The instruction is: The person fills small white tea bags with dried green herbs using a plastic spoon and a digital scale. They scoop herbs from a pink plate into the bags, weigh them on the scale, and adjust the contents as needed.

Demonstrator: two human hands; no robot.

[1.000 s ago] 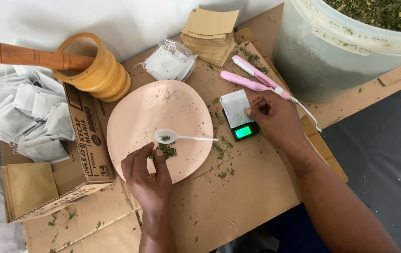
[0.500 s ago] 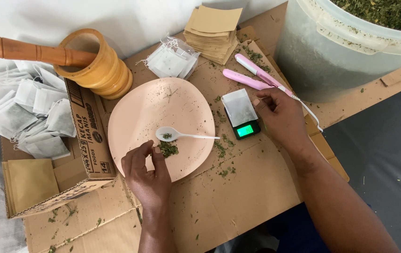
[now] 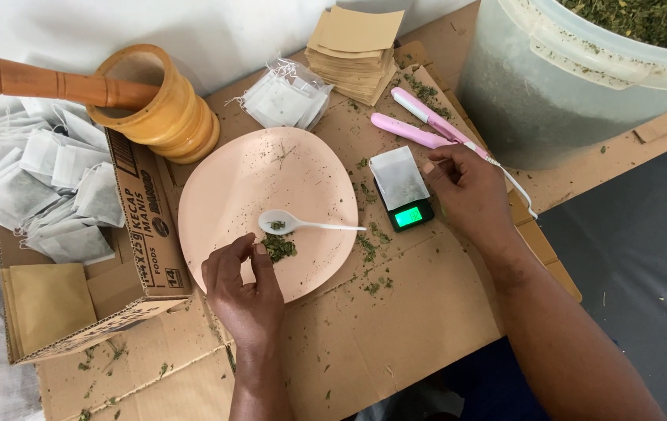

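Head camera, looking down: the left hand [image 3: 241,290] pinches at a small heap of dried green leaf [image 3: 279,248] on the near part of a pink plate [image 3: 224,187], fingertips closed on a few flakes, just below a white plastic spoon [image 3: 302,225] that lies on the plate with a little leaf in its bowl. The right hand [image 3: 467,191] steadies a white filter bag [image 3: 399,177] lying on a small pocket scale [image 3: 407,212], fingers at the bag's right edge. This appears to be the dosing step, topping up the bag by pinches; the next move would call for a short carry from plate to scale. Room is tight: a pink sealing iron [image 3: 427,125] and a large leaf-filled tub [image 3: 552,101] lie beyond the scale, a wooden mortar [image 3: 158,109] and a cardboard box [image 3: 142,234] hem the plate's left, while the cardboard-covered tabletop [image 3: 396,343] nearest the person lies open.
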